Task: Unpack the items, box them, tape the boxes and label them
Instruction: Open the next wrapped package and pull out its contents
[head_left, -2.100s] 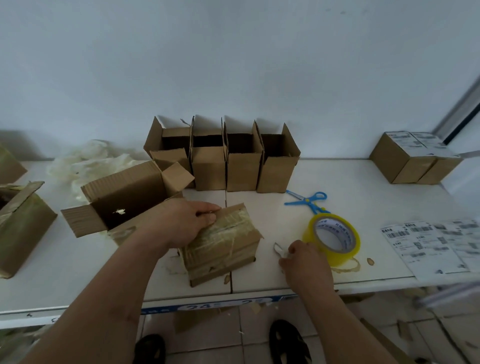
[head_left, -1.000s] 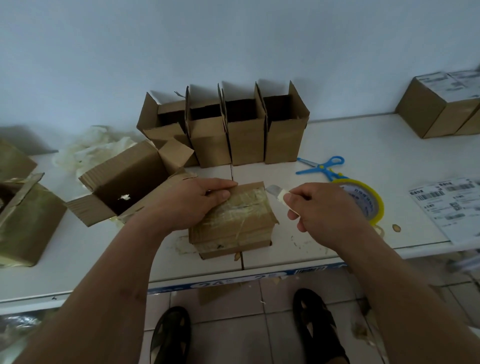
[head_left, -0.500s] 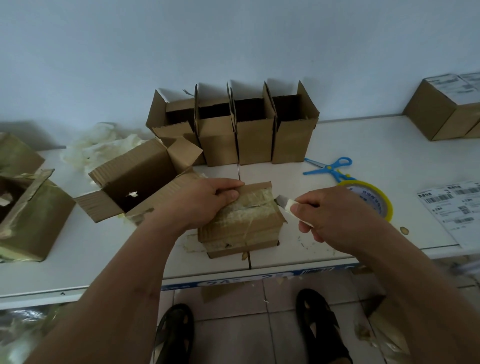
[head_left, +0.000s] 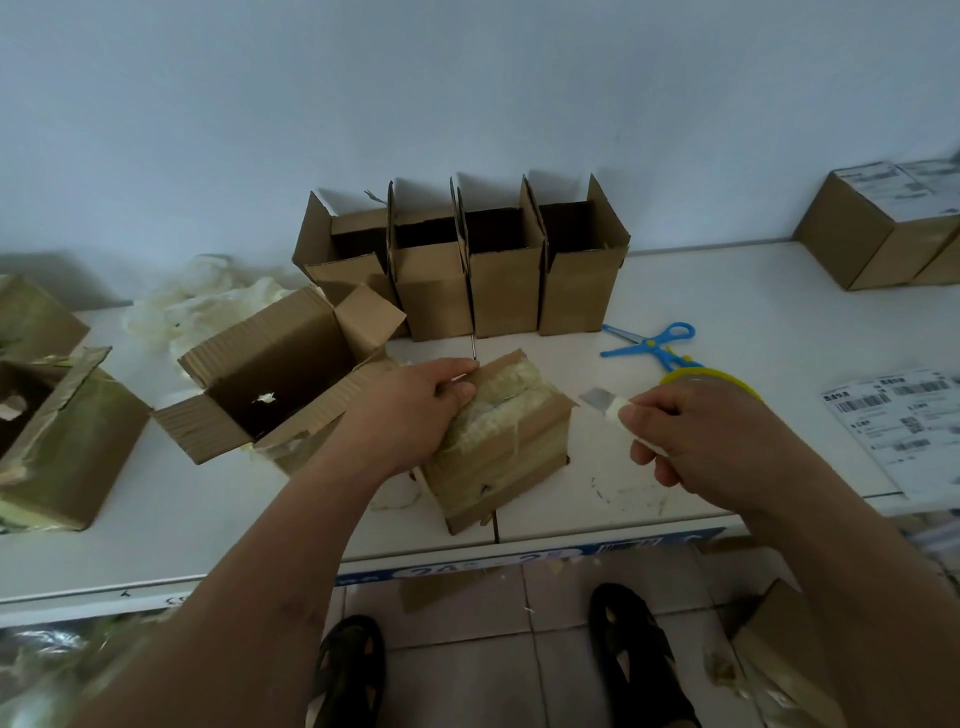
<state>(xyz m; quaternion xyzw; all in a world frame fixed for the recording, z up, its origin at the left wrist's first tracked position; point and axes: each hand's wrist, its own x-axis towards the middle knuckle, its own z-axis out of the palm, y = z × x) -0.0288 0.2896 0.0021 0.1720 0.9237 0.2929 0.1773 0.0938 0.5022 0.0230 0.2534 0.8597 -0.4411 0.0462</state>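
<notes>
Head view shows the left hand (head_left: 415, 410) pressing the brown tape-wrapped cardboard box (head_left: 506, 441) on the white table (head_left: 779, 332), while the right hand (head_left: 696, 441) grips a small white-handled blade (head_left: 605, 402) just right of its top edge.

Front centre: the taped box (head_left: 498, 441) sits near the worktop (head_left: 727, 291) edge, the left hand (head_left: 410, 410) on it.
Right of the box: a bare strip separates it from the right hand (head_left: 696, 441), which grips a small cutter (head_left: 605, 402).
Behind: 4 open boxes (head_left: 467, 270) stand side by side against the wall.
Left: an open box on its side (head_left: 280, 374) lies just beside the taped box.
Right rear: scissors (head_left: 652, 343) and tape roll (head_left: 722, 376), then bare worktop up to the labelled boxes (head_left: 883, 234).
</notes>
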